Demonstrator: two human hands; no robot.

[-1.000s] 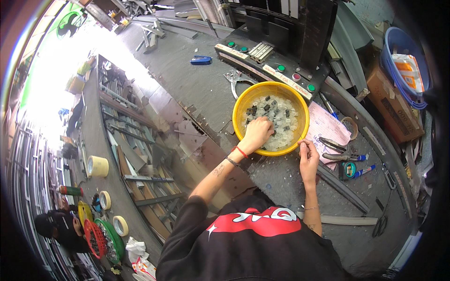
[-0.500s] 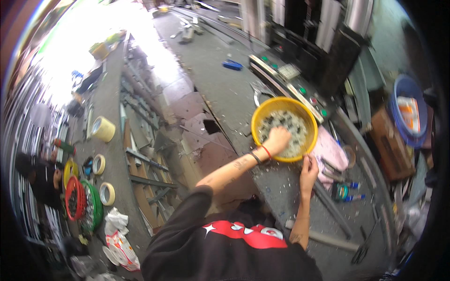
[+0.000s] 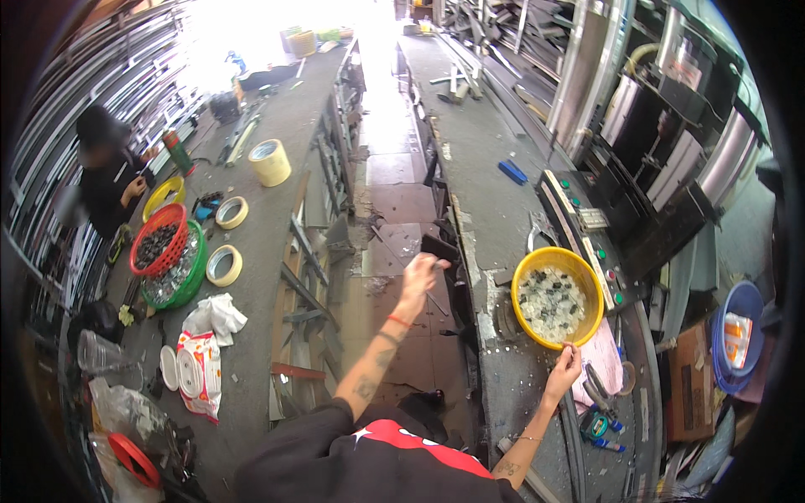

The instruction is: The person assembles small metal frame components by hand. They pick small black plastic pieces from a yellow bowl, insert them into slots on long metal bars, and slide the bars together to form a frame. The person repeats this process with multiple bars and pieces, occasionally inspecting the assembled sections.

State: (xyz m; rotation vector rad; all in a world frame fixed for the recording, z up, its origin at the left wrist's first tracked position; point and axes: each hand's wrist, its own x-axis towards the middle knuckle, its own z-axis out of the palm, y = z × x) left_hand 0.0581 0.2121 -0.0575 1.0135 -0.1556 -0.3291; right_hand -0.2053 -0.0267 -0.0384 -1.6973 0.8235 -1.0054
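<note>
A yellow plastic bowl [image 3: 515,295] stands on the right bench, filled with small clear and black pieces. My right hand [image 3: 567,369] is at its near rim, thumb and fingertips pinched together; whether they grip the rim or a small piece cannot be made out. My left hand [image 3: 422,278] is raised over the gap between the two benches, left of the bowl and apart from it. Its fingers are curled closed, and anything inside them is hidden. Beneath the bowl's near side lies a pink cloth [image 3: 602,356], with pliers [image 3: 597,383] on it.
A machine with green buttons [image 3: 587,226] borders the right bench, near a blue brush-like object [image 3: 512,172]. The left bench [image 3: 268,251] holds tape rolls [image 3: 270,163], a red basket [image 3: 172,251], a green basket [image 3: 189,289] and wipes [image 3: 201,373]. Another person [image 3: 109,180] works beyond it.
My left hand has come out of the yellow bowl and moved left over the gap. My right hand stays by the rim. The whole view has swung toward the left.
</note>
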